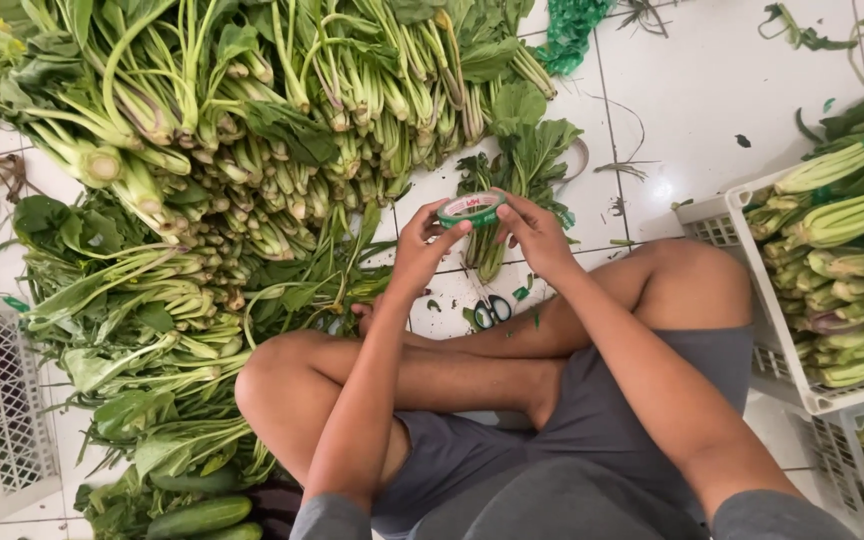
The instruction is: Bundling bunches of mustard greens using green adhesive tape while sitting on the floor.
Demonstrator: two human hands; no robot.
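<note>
We hold green tape roll (471,209) pinched between left hand (420,250) and right hand (537,235), above small greens bunch (512,190) on tiled floor (712,90). Taped bundles fill white crate (752,290); big loose greens pile (242,130) left unbound, so bundling looks partway.

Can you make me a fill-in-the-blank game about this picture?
1. Both hands hold a roll of ____ tape.
2. The left hand and right hand hold it above a small bundle of ____.
3. The scissors lie on the tiled ____.

Missing words: green; greens; floor
</note>
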